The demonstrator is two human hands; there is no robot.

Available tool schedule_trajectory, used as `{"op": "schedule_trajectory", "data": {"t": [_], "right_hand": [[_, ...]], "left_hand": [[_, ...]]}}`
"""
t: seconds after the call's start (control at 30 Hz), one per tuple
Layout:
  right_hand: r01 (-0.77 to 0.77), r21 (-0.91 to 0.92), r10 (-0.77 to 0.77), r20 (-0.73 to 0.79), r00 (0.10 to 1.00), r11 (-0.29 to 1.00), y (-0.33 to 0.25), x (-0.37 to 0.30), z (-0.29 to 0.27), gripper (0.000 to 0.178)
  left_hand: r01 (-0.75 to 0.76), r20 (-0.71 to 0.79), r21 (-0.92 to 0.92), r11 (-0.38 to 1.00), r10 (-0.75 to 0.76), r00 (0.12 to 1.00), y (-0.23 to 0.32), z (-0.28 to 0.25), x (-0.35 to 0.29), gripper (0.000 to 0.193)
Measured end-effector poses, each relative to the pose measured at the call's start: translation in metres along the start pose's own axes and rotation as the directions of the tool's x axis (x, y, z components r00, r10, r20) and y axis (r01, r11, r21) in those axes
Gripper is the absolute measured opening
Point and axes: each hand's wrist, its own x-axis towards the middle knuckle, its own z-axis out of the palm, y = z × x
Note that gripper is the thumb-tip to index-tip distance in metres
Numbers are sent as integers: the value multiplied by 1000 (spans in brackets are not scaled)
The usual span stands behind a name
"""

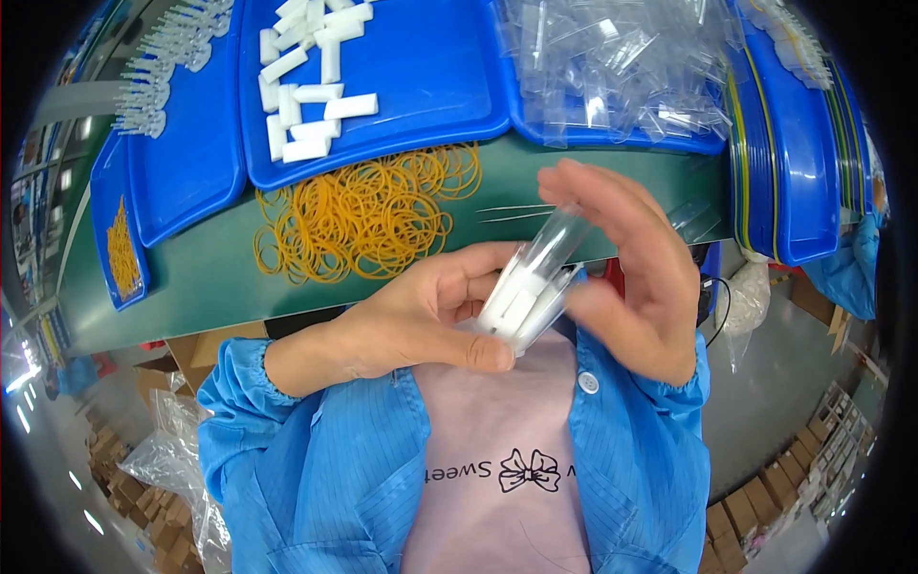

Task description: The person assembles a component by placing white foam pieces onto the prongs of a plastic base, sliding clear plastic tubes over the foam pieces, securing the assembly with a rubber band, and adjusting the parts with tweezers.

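Note:
My left hand (411, 325) is closed around the lower end of a clear plastic box (559, 239), slim and tilted, with its thumb along the near side. White pieces (516, 301) show through the lower part of the box; its upper part looks see-through. On the other side, my right hand (650, 273) is open, fingers curved and apart from the thumb. Its fingertips are close to the upper end, its thumb beside the lower part; whether they touch, I cannot tell. Beyond my left hand, a loose pile of yellow rubber bands (354, 215) lies on the green table (201, 287).
A blue tray (430, 91) holds white blocks (330, 57); another blue tray (631, 141) bears clear plastic sleeves (612, 67). Further left are clear pronged parts (143, 105) and a narrow tray of small bands (122, 251). Stacked blue trays (803, 163) stand right. Thin tweezers-like prongs (516, 212) lie mid-table.

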Motion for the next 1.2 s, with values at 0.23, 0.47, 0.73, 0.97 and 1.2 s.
{"op": "schedule_trajectory", "data": {"t": [0.23, 0.47, 0.73, 0.97, 1.2], "right_hand": [[76, -286, -11, 220, 975, 955, -9, -11, 25, 110], [45, -306, 15, 191, 982, 951, -7, -13, 32, 95], [125, -251, -86, 162, 983, 960, -7, -8, 36, 98], [113, -280, -59, 194, 979, 954, -6, -5, 34, 99], [128, -264, -80, 183, 980, 956, -4, -4, 35, 95]], "left_hand": [[-55, -2, -9, 998, 55, 998, -15, 4, -2, 78], [-56, -49, 33, 998, 58, 997, -26, 3, -3, 64], [-49, 111, -254, 966, 80, 991, -19, -1, 0, 49], [-3, 64, -345, 938, 27, 998, -16, -6, 3, 46], [-29, 56, -342, 939, 51, 997, -19, -8, 6, 45]]}}
